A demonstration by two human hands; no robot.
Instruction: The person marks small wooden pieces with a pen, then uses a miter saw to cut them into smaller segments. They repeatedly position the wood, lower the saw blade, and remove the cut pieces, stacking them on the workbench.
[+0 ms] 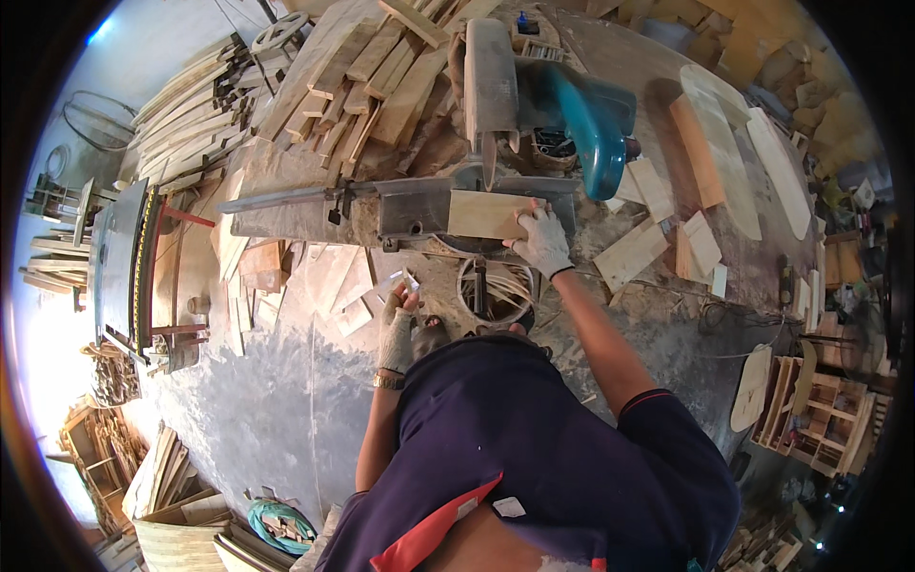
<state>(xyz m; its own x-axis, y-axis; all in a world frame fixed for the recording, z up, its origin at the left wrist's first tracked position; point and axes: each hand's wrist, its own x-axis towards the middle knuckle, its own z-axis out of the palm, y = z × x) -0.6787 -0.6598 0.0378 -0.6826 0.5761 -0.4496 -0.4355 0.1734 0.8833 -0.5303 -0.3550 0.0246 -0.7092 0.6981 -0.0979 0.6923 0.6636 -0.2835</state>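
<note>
Board [477, 215] lies just in front of the saw blade [489, 164]; the gloved right hand [543, 243] is closed on the board's right end, fingers bent; the left hand [396, 336] pinches a small pale piece [408, 281], kind unclear.

Held board [481, 215]: wood, smooth, matt. Saw handle [600, 157]: plastic, glossy. Saw fence [405, 215]: metal, dull. Gloves [543, 245]: knitted cloth, matt. Shirt [572, 448]: cloth, matt. Stacked planks [412, 92]: wood, rough.

One left hand [396, 336], one right hand [545, 245], two gloves [394, 353], one wristwatch [388, 380], one power saw [596, 133], one board [481, 214] under the right hand, one round bin [461, 297]; stacked planks [378, 76], too many to count.
</note>
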